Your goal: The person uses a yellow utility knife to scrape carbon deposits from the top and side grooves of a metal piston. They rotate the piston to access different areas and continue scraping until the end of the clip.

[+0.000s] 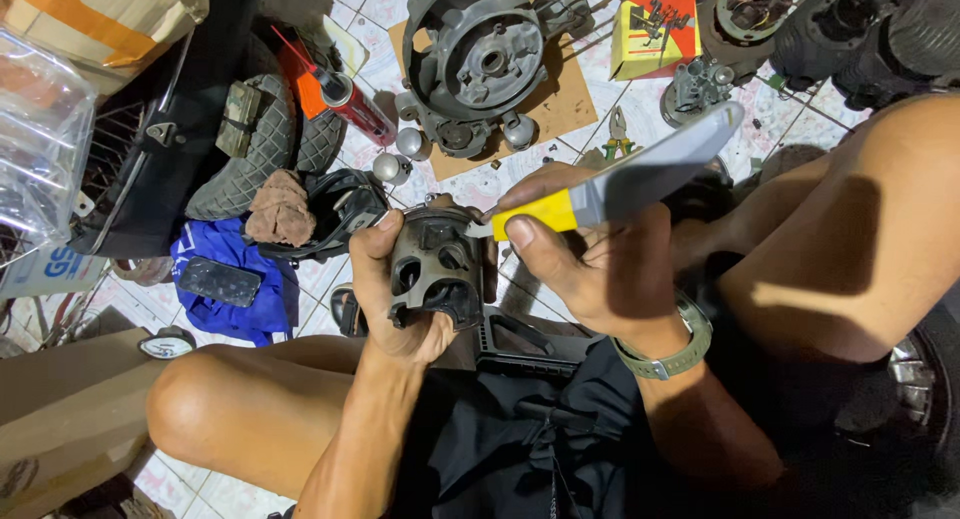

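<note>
Two bare hands in frame, head view only. Person seated on a tiled floor, knees apart, dark shorts.

Left hand: grip closed around a dark, grimy metal engine part with several round and oval openings in its wall. Thumb lies over the top left edge, fingers wrapped behind. Part is held up between the knees, above the lap, clear of the floor.

Right hand: grip closed on a scraper-type tool with a yellow handle section and a broad grey body angling up to the right. Thumb presses on the yellow section. Short metal tip of the tool meets the upper right edge of the engine part. Olive-green wristwatch on this wrist.

Surroundings on floor: large grey engine casing resting on a cardboard sheet, beyond the hands. Red spray can lying tilted just left of the cardboard. Small tyre left of the can, a brownish rag beside it. Blue cloth near the left knee with a dark flat object on it. Yellow and red box right of the casing; pliers below the box. More engine parts at top right, detail indistinct.
</note>
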